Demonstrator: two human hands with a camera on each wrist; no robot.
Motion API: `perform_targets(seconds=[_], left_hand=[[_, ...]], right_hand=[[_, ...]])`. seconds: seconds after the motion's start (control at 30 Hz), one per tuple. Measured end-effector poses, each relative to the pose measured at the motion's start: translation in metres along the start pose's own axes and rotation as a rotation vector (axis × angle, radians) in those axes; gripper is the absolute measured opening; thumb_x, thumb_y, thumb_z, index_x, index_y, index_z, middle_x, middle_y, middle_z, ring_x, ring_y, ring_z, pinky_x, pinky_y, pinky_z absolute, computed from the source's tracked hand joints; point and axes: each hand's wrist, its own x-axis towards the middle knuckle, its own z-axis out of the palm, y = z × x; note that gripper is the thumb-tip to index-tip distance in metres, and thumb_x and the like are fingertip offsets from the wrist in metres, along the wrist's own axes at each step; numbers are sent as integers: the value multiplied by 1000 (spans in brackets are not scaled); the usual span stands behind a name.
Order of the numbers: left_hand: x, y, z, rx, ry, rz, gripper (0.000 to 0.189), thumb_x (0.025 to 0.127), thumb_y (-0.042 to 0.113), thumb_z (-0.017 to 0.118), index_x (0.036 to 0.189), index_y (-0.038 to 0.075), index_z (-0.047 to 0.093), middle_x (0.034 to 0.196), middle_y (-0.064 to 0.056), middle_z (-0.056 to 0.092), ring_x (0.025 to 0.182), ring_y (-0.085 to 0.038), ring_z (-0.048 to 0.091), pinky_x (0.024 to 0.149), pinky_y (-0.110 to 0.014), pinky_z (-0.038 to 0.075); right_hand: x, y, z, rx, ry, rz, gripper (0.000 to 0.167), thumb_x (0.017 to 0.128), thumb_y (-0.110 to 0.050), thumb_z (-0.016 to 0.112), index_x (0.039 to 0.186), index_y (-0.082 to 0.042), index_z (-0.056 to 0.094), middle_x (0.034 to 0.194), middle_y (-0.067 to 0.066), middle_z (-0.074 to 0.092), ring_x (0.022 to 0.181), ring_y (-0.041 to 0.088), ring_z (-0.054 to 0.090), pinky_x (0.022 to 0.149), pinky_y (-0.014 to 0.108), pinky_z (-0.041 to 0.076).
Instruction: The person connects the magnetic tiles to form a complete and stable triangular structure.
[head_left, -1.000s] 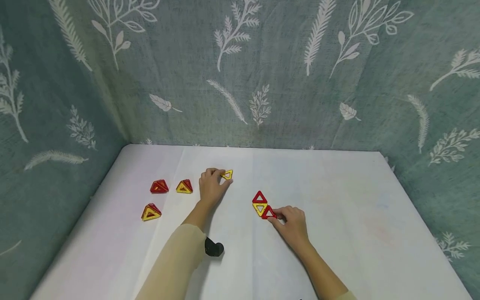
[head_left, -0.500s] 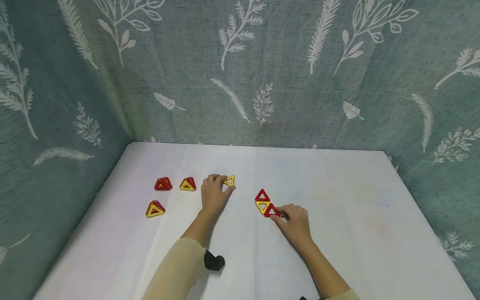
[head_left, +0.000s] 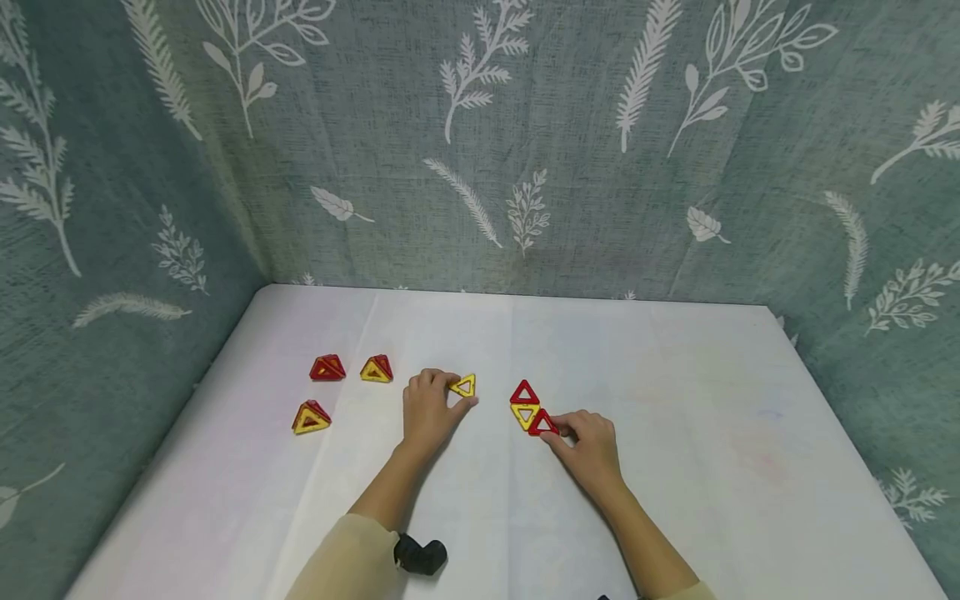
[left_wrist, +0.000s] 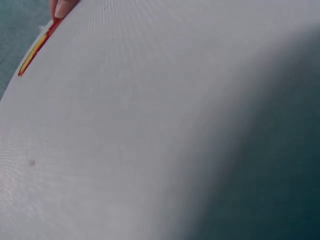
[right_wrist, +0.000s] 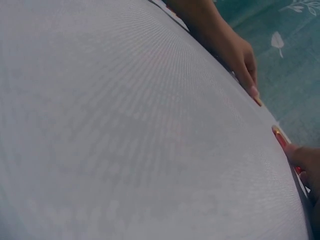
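Observation:
My left hand point(head_left: 431, 408) pinches a yellow triangular magnetic tile point(head_left: 472, 386) between thumb and fingers, left of a joined group of tiles. That group has a red triangle point(head_left: 525, 401) at the far end, an inverted yellow triangle point(head_left: 525, 407) in the middle and another red triangle point(head_left: 535, 427) at the near right. My right hand point(head_left: 588, 446) pinches the near red triangle at its right corner. In the right wrist view, the left hand point(right_wrist: 242, 57) and right hand point(right_wrist: 306, 157) face each other, each with a tile at the fingertips. Fingertips and a red-yellow tile edge point(left_wrist: 35, 50) show in the left wrist view.
Three small pyramids of tiles stand on the left of the white table point(head_left: 675, 375): a red one point(head_left: 327, 368), a yellow-and-red one point(head_left: 377, 369) and a nearer yellow-and-red one point(head_left: 311, 418). A patterned green cloth point(head_left: 570, 208) rises behind. A black device point(head_left: 420, 556) sits at the left sleeve.
My left hand has come nearer with the yellow triangle, which has turned in its fingers. The right hand and the joined tiles have kept their place; the head view shifted slightly.

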Motion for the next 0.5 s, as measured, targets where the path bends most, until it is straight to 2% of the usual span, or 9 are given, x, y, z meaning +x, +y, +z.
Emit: perform_targets(seconds=[0.2,0.4,0.5], left_hand=[[-4,2,-2,3,8,39,36,77,37,76,100,10,67,92,-6,56,92,-25,49,84,-42,35],[-5,0,-3,15,-38,77,38,81,38,72,113,18,69,98,-4,55,94,-24,48,86,-43,32],[-6,-1,-4,-6,-35,98,36,81,38,72,113,21,70,96,-4,54,92,-24,48,85,-43,32]], right_hand=[[0,0,-1,-12,-6,-7,28,68,-17,85,91,-8,72,73,0,64,68,13,53,72,37,38],[-1,1,0,-14,0,-18,28,67,-15,85,90,-7,71,71,0,63,67,12,51,70,36,39],[-1,1,0,-10,-5,-14,28,67,-15,85,90,-7,71,71,0,62,67,13,50,69,36,38]])
